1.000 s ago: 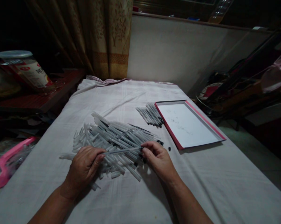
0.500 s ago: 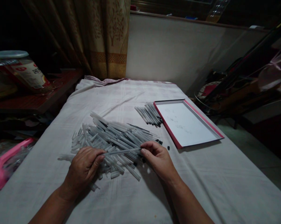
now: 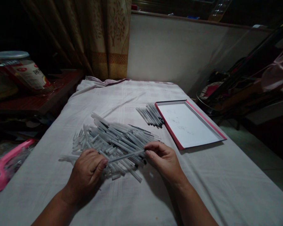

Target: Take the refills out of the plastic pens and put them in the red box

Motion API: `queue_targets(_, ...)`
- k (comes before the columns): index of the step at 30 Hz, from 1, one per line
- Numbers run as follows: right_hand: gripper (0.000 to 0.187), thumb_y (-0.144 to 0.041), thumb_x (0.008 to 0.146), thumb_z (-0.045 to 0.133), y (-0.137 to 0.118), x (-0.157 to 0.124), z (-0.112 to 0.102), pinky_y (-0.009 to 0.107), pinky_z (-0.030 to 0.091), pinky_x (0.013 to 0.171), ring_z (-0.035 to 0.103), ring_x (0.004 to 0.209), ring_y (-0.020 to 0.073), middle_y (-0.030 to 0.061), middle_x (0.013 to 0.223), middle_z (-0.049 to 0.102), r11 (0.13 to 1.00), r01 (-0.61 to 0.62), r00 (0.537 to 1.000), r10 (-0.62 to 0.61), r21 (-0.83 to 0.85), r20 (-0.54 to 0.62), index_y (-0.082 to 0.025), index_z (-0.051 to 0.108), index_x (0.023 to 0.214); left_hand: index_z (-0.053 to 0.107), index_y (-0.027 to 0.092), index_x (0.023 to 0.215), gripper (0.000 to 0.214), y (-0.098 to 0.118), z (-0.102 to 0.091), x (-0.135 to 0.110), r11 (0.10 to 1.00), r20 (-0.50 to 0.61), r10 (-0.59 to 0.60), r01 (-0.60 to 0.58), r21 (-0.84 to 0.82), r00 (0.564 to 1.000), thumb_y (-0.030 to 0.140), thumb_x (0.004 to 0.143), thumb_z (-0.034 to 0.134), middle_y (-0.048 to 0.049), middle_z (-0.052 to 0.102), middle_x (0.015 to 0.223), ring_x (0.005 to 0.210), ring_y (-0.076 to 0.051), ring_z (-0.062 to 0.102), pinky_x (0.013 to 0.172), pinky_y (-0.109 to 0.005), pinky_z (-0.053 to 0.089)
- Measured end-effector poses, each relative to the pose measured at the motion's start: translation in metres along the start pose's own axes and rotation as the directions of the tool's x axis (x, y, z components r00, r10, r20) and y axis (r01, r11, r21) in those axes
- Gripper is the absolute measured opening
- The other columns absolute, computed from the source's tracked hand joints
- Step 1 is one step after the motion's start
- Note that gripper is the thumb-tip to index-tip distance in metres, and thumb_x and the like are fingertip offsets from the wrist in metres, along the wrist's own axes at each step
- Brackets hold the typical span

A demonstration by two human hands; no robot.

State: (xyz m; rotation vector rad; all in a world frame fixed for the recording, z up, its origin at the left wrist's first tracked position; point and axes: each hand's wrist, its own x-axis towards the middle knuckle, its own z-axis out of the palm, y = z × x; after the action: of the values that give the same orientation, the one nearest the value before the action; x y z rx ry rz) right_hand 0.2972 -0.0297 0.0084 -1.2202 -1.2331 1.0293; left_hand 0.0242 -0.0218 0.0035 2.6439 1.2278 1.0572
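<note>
The tube (image 3: pixel 127 156) tips further now: its left end sinks towards the person, so it slants up from the left hand (image 3: pixel 88 168) to a point between two and three o'clock. The left hand has come down a little and the right hand (image 3: pixel 165 160) has slid slightly to the right. Each keeps its end in a closed pinch between thumb and finger, the left's other fingers curled in. The tube hangs in front of the near part of the pile (image 3: pixel 118 138), at about five o'clock from its middle. At two o'clock from the pile, the row (image 3: pixel 150 116) lies unchanged just beside the box (image 3: pixel 192 122). The shift looks like a small adjustment of hold; handling of this tube seems unfinished, as neither hand lets go.
</note>
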Motion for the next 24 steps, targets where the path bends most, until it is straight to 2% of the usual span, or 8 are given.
queue_targets(3, 0.006, -0.021, 0.073, 0.072, -0.005, 0.002, -0.005, 0.030, 0.054, 0.070, 0.068, 0.076, 0.0193, 0.0044, 0.079, 0.075, 0.991, 0.129, 0.991, -0.130, -0.040, -0.023, -0.023, 0.077, 0.077, 0.054, 0.021, 0.065, 0.038, 0.003, -0.003, 0.001, 0.999, -0.010, -0.016, 0.016, -0.040, 1.000, 0.023, 0.100, 0.041, 0.0031, 0.055, 0.055, 0.055, -0.014, 0.054, 0.075, -0.031, 0.049)
queue_targets(5, 0.005, -0.021, 0.072, 0.073, -0.005, 0.004, -0.011, 0.032, 0.055, 0.075, 0.069, 0.080, 0.0207, 0.0046, 0.081, 0.076, 0.986, 0.161, 0.983, -0.163, -0.033, -0.079, -0.024, 0.076, 0.075, 0.053, 0.021, 0.063, 0.039, 0.000, -0.005, 0.002, 0.995, -0.040, -0.052, 0.049, -0.082, 0.998, 0.024, 0.100, 0.041, 0.0026, 0.056, 0.055, 0.055, -0.013, 0.056, 0.071, -0.029, 0.050)
queue_targets(7, 0.005, -0.026, 0.072, 0.075, -0.002, 0.008, -0.018, 0.033, 0.055, 0.074, 0.069, 0.078, 0.0212, 0.0049, 0.081, 0.076, 0.992, 0.120, 0.979, -0.125, -0.042, -0.160, -0.023, 0.076, 0.076, 0.055, 0.020, 0.064, 0.039, -0.005, -0.006, 0.001, 0.987, -0.072, -0.115, 0.105, -0.124, 0.991, 0.025, 0.100, 0.042, 0.0016, 0.059, 0.056, 0.057, -0.014, 0.059, 0.067, -0.028, 0.050)
queue_targets(11, 0.024, -0.043, 0.073, 0.074, 0.012, 0.016, -0.038, 0.033, 0.052, 0.067, 0.067, 0.069, 0.0216, 0.0054, 0.075, 0.076, 0.979, -0.055, 0.950, -0.009, -0.196, -0.312, -0.019, 0.076, 0.079, 0.060, 0.020, 0.068, 0.035, -0.014, -0.004, -0.003, 0.969, -0.103, -0.213, 0.196, -0.150, 0.972, 0.028, 0.098, 0.046, 0.0004, 0.061, 0.058, 0.057, -0.015, 0.060, 0.062, -0.028, 0.049)
queue_targets(17, 0.033, -0.049, 0.080, 0.061, 0.027, 0.020, -0.056, 0.033, 0.045, 0.063, 0.068, 0.067, 0.0242, 0.0059, 0.068, 0.075, 0.797, -0.162, 0.956, -0.020, -0.581, -0.294, -0.021, 0.076, 0.074, 0.067, 0.020, 0.082, 0.030, -0.015, 0.001, -0.005, 0.988, -0.095, -0.148, 0.142, -0.063, 0.984, 0.037, 0.099, 0.049, -0.0006, 0.070, 0.069, 0.065, -0.016, 0.066, 0.067, -0.029, 0.051)
queue_targets(24, 0.033, -0.044, 0.084, 0.054, 0.034, 0.021, -0.055, 0.032, 0.045, 0.063, 0.070, 0.075, 0.0265, 0.0083, 0.080, 0.079, 0.656, -0.147, 0.963, -0.078, -0.741, -0.260, -0.024, 0.080, 0.079, 0.068, 0.022, 0.084, 0.035, -0.013, 0.002, -0.004, 0.992, -0.030, -0.122, 0.122, 0.000, 0.992, 0.043, 0.100, 0.044, -0.0013, 0.071, 0.071, 0.067, -0.017, 0.067, 0.069, -0.029, 0.051)
